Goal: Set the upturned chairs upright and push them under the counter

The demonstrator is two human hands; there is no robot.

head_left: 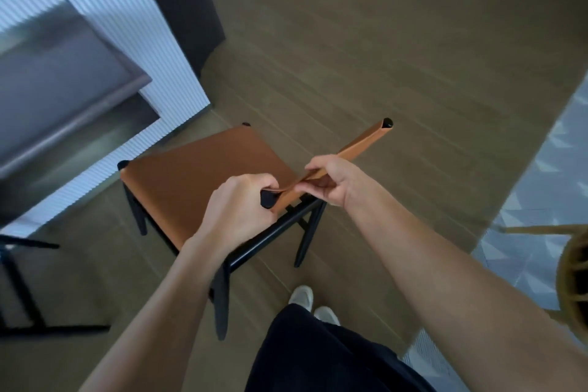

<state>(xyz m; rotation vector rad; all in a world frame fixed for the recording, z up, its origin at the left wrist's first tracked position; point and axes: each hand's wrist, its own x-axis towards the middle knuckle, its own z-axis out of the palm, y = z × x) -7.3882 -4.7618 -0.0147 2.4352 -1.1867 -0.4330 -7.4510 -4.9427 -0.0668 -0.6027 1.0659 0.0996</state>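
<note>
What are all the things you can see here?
chair: one, orange-brown seat and black legs, upright on the floor in the middle, beside the counter
backrest: one, orange-brown, top of that chair
counter: one, white ribbed side and grey top, upper left
black frame: one, black, lower left edge, blurred and cut off
woven thing: one, yellow-brown, right edge, cut off
wood floor: one, brown, under everything
tiles: many, pale and patterned, right side
shoes: two, white, bottom middle
dark clothing: one, black, bottom middle
left hand: one, grips the backrest's near end
right hand: one, grips the backrest further along
</note>
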